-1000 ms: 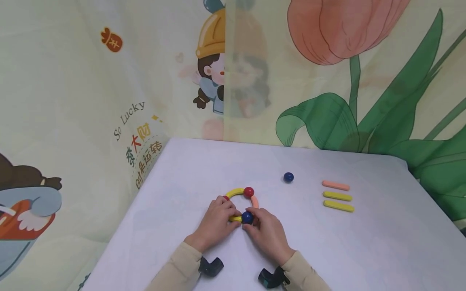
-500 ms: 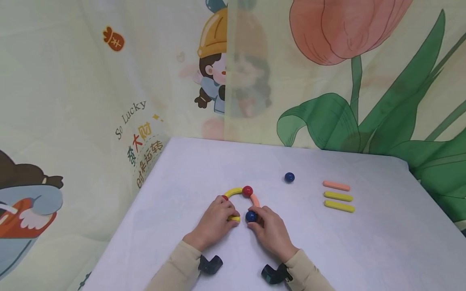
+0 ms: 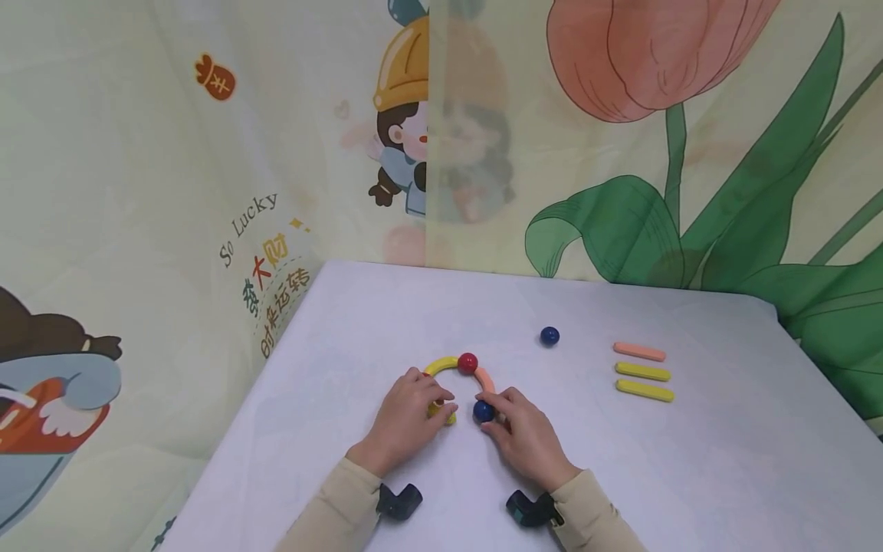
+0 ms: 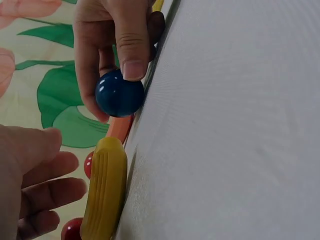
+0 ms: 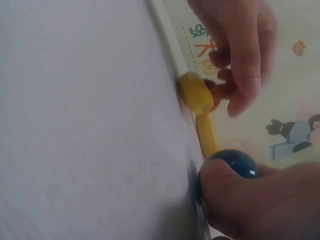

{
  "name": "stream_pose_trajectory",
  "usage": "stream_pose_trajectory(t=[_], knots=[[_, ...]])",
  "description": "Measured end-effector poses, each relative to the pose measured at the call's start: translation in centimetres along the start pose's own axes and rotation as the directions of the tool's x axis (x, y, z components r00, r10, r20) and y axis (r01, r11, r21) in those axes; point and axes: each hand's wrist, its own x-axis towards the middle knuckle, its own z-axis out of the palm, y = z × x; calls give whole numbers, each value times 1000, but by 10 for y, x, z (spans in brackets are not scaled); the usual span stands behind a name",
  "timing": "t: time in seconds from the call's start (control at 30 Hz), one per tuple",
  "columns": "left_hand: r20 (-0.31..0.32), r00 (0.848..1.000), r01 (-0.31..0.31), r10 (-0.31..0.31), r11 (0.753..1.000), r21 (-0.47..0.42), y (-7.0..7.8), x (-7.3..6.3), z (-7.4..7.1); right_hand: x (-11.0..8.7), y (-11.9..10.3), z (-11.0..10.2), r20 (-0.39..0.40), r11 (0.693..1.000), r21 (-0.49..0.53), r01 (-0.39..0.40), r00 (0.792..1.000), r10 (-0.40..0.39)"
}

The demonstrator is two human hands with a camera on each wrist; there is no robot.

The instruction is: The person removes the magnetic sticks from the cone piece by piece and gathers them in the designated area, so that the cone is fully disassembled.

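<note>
My right hand (image 3: 526, 435) pinches a dark blue ball (image 3: 484, 412) between thumb and fingers, at the near end of a curved pink stick (image 3: 486, 380). That stick runs to a red ball (image 3: 467, 363), which joins a curved yellow stick (image 3: 440, 365) in an open ring on the table. My left hand (image 3: 408, 412) hovers at the ring's left side, fingers loosely bent and holding nothing. Beside its fingers lies another curved yellow stick (image 4: 106, 190), its free end facing the blue ball across a gap. A second red ball (image 4: 74, 229) is mostly hidden by the left hand in the head view.
A loose blue ball (image 3: 549, 336) lies farther back on the white-covered table (image 3: 731, 460). To the right, a straight pink stick (image 3: 639, 352) and two yellow sticks (image 3: 645, 390) lie in a row. A printed cloth (image 3: 483, 138) hangs behind the table.
My right hand has moved right with the blue ball, parting it from the near yellow stick. The left fingers have let go of that yellow stick.
</note>
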Motion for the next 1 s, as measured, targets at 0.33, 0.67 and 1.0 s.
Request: stream_pose_trajectory(t=[0.33, 0.67, 1.0], knots=[[-144, 989, -36, 30, 998, -43, 0, 5, 1, 0, 8, -3, 84, 988, 18, 151, 985, -152], [-102, 994, -37, 36, 999, -10, 5, 11, 8, 0, 8, -8, 87, 990, 102, 100, 990, -109], [-147, 967, 208, -208, 978, -18, -7, 2, 3, 3, 28, -22, -40, 981, 168, -98, 994, 106]])
